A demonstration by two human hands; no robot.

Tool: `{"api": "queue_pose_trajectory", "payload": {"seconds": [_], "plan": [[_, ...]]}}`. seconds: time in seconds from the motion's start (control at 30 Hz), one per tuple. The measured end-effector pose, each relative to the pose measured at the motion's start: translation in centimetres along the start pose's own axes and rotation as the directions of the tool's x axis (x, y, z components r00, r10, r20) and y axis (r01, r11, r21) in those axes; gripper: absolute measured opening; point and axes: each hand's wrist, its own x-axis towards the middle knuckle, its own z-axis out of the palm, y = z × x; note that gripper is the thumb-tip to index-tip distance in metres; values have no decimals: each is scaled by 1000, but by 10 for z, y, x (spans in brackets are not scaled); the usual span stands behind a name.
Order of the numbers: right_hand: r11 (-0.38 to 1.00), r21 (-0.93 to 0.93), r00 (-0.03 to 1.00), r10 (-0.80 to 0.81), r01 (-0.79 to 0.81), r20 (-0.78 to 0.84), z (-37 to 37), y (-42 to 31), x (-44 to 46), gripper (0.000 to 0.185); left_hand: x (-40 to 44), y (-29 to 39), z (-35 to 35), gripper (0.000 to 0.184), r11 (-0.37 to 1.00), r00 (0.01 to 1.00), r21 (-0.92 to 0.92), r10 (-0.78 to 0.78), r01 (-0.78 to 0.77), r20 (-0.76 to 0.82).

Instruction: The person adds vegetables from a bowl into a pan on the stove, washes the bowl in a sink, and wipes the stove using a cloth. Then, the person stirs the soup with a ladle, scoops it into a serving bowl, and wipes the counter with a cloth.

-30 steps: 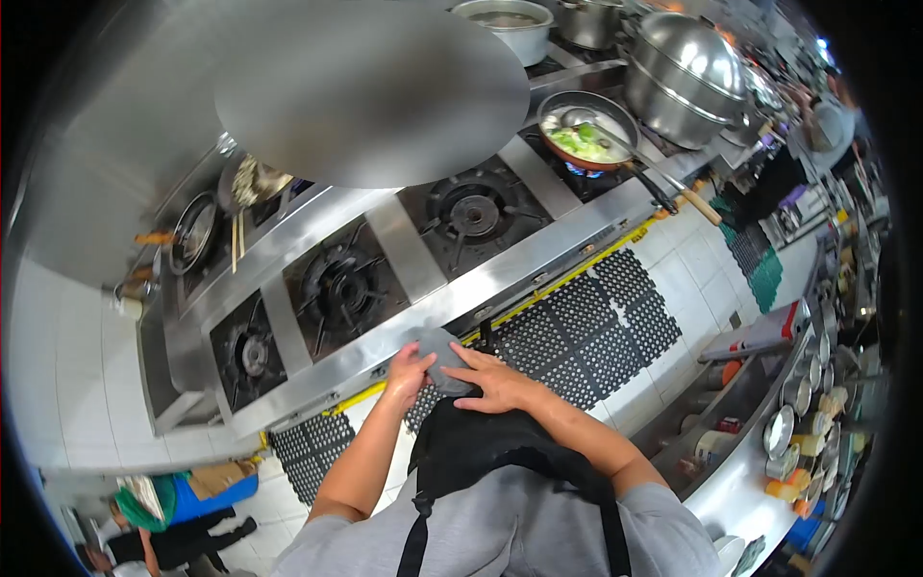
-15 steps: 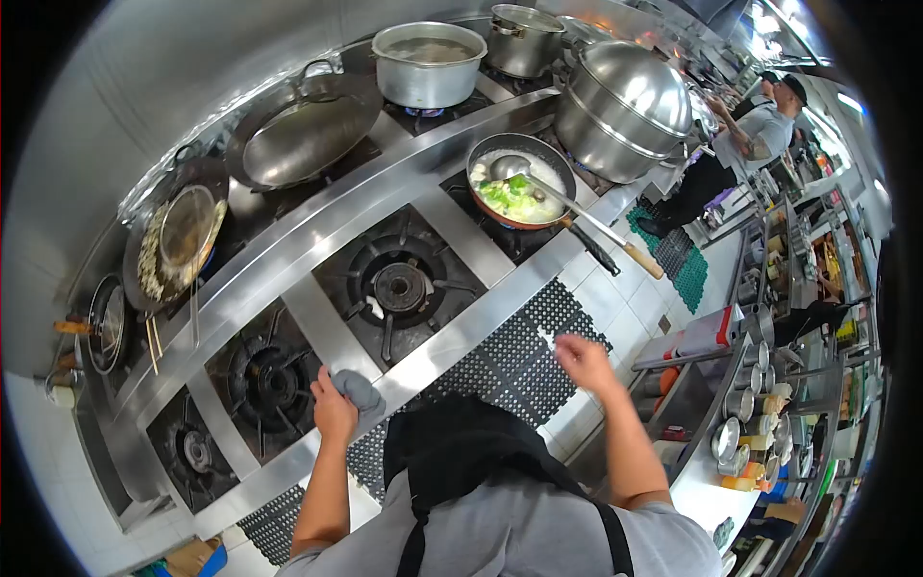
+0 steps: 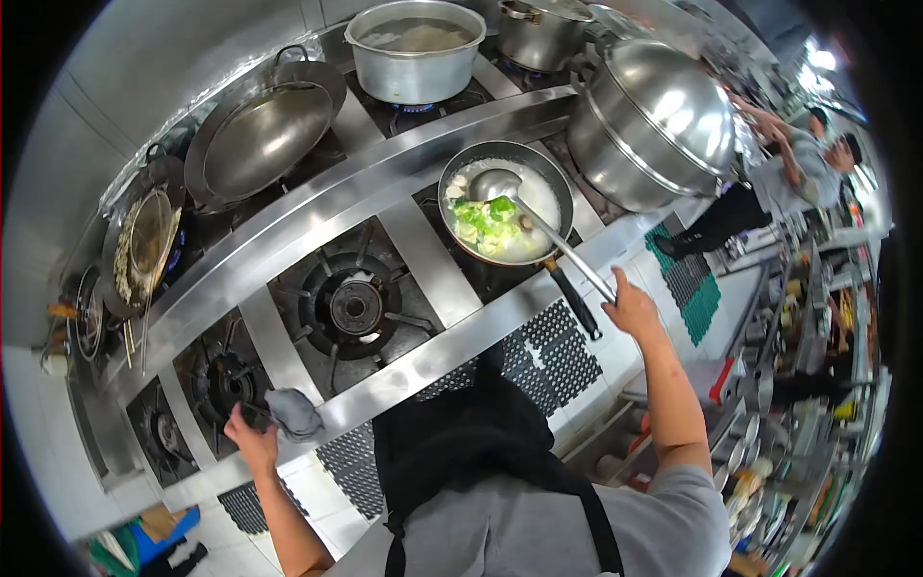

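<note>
My right hand (image 3: 635, 306) is closed around the handle end of a metal ladle (image 3: 562, 240). The ladle's bowl rests in a frying pan (image 3: 461, 248) holding white liquid, chopped green vegetables (image 3: 488, 223) and pale pieces. The pan sits over a front burner with its black handle (image 3: 575, 303) pointing toward me, untouched. At the stove's front edge, my left hand (image 3: 252, 440) has its fingers apart beside a crumpled grey cloth (image 3: 294, 413). The cloth lies on the metal edge, just right of those fingers.
Behind the pan are a large lidded steamer pot (image 3: 654, 125), an open pot of liquid (image 3: 415, 53) and a wok (image 3: 269, 139). A strainer (image 3: 152, 231) rests over another wok at left. Two people (image 3: 798, 173) stand at far right. Shelving (image 3: 769, 413) flanks my right.
My right hand has reached forward and taken hold of the ladle handle. My left hand has moved left, away from the cloth it was gripping. The view has shifted.
</note>
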Motion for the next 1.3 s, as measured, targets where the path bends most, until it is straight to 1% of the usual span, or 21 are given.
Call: {"api": "queue_pose_trajectory", "payload": {"seconds": [0.07,0.1,0.13,0.2,0.27,0.3,0.33,0.4,0.47,0.53,0.6,0.7,0.73,0.8,0.87,0.93,1.0,1.03,1.13,1.2,1.3], "plan": [[997,10,997,-79,79,-17,8,25,23,47,-38,12,1,75,984,975,55,-161,171,-150],[991,26,991,-127,128,-38,2,35,27,41,-59,11,9,67,989,960,9,-144,151,-240],[983,43,982,-177,180,-65,-7,42,29,35,-81,26,12,63,955,933,15,-287,298,-217],[972,132,979,-185,195,-81,-25,44,29,26,-132,17,39,60,965,933,154,-151,211,-327],[924,339,981,-192,174,20,-38,53,31,21,-188,3,68,57,970,936,144,-140,195,-323],[868,471,977,-206,158,52,-29,69,36,20,-213,21,75,55,944,921,106,-272,311,-278],[865,469,972,-228,178,50,-32,73,40,20,-241,26,82,55,932,918,62,-337,356,-208],[492,856,904,-278,-158,326,-36,76,37,19,-290,15,101,55,898,890,38,-429,439,-154],[441,883,881,-339,-159,328,-39,74,33,19,-320,18,112,55,847,840,-48,-532,530,-104],[788,517,938,-335,334,-96,-39,74,30,17,-337,15,124,53,841,836,-114,-540,529,-98],[793,545,955,-290,274,-58,-55,81,30,18,-351,13,143,51,825,828,-198,-553,530,-87],[789,607,931,-285,94,226,-94,85,12,14,-368,-15,172,39,813,838,-256,-546,523,-24],[799,591,929,-297,117,218,-106,86,11,14,-380,-28,189,36,696,798,-459,-600,552,50],[619,786,853,-416,11,316,-127,86,6,10,-403,-35,209,33,677,784,-448,-614,584,94],[604,797,810,-455,-25,370,-151,81,8,15,-437,-20,210,32,596,744,-499,-648,629,164],[911,286,900,-368,298,235,-178,68,22,19,-456,-1,220,31,515,715,-563,-665,646,213],[738,-134,734,-674,662,-83,-204,71,59,21,-487,8,228,28,363,607,-603,-749,711,266],[740,-230,749,-660,633,-63,-221,58,65,20,-500,6,233,28,359,608,-612,-750,705,260],[677,-445,779,-622,586,80,-270,15,74,18,-526,14,244,27,248,475,-550,-821,798,318],[580,-543,730,-677,607,93,-288,-10,78,19,-532,35,238,25,31,306,-628,-891,778,335],[431,-656,679,-713,620,173,-303,-46,94,21,-544,52,246,23,-22,272,-638,-893,770,359]]}}
